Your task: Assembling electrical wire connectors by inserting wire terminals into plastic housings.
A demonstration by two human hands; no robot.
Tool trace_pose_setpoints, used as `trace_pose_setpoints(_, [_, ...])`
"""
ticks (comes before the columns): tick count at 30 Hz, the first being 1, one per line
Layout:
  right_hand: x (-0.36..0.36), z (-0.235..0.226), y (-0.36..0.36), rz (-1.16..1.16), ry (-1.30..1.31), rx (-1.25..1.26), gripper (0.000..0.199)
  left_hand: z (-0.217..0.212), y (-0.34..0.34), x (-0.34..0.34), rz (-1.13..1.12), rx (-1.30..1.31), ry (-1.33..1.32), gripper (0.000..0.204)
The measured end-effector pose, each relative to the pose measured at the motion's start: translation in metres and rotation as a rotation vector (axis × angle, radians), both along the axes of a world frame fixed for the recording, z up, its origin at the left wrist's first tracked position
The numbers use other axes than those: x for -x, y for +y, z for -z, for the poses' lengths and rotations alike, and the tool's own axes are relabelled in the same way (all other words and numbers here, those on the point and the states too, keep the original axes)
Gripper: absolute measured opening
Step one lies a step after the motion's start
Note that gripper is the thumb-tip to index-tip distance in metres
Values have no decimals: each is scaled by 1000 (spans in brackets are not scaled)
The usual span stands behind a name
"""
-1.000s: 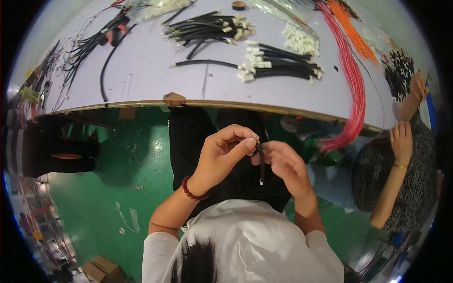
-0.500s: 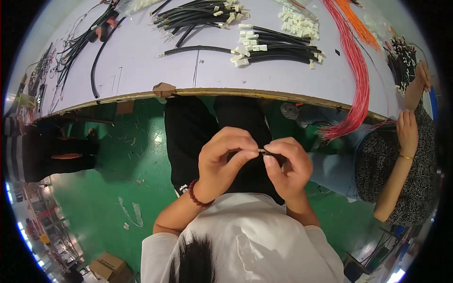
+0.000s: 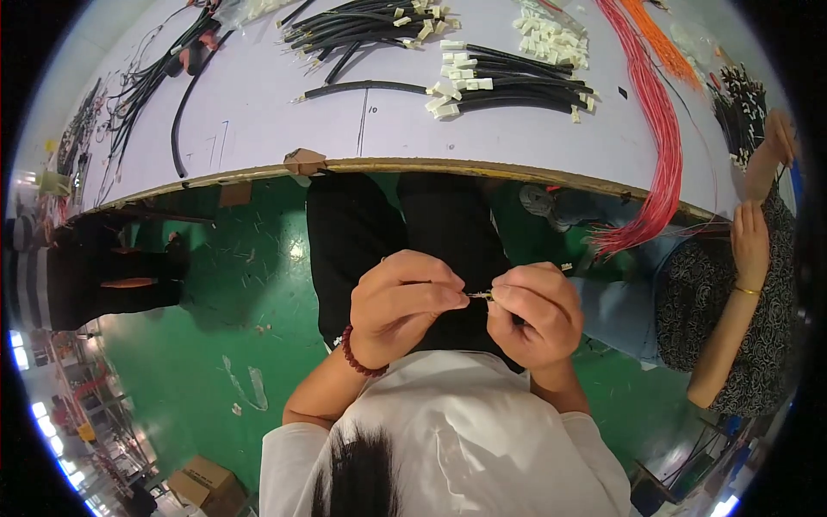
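Above my lap, in front of the table edge, both hands are closed in fingertip pinches with a narrow gap between them. My left hand (image 3: 403,300), with a dark red bead bracelet at its wrist, pinches one end of a tiny brass-coloured metal piece (image 3: 479,295). The other end is between the thumb and fingers of my right hand (image 3: 541,312). The piece is thin and mostly hidden by the fingertips; whether it is one part or two I cannot tell.
On the white table (image 3: 267,129) lie black sleeved cables (image 3: 517,95) with white connectors, a pile of loose white connectors (image 3: 551,39), red wires (image 3: 650,129) hanging over the edge and orange wires (image 3: 659,43). A co-worker's arm (image 3: 732,336) is at the right; another person (image 3: 86,276) is at the left.
My hands have moved slightly toward me and a little apart, so more of the tiny metal piece shows between the fingertips. My left fingers have turned, with the thumb less visible.
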State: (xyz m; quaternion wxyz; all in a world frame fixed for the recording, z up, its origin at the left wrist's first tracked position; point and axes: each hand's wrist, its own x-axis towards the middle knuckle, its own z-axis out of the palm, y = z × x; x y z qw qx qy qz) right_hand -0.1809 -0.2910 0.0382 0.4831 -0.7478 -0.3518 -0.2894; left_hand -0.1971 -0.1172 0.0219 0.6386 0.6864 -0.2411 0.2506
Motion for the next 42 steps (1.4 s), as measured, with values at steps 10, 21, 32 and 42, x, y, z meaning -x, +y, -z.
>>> trace_pose_setpoints(10, [7, 9, -2, -201, 533, -222, 22, -13, 3, -5, 42, -80, 105, 10])
trace_pose_setpoints(21, [8, 8, 1, -321, 1009, -442, 17, -11, 0, 4, 160, 432, 581, 21])
trace_pose_setpoints(32, [7, 4, 1, -332, 1032, -433, 15, -16, 1, -15, -108, -104, 92, 18])
trace_pose_setpoints(42, [8, 0, -4, -319, 1106, -424, 17, -15, 3, -11, 111, -62, 431, 7])
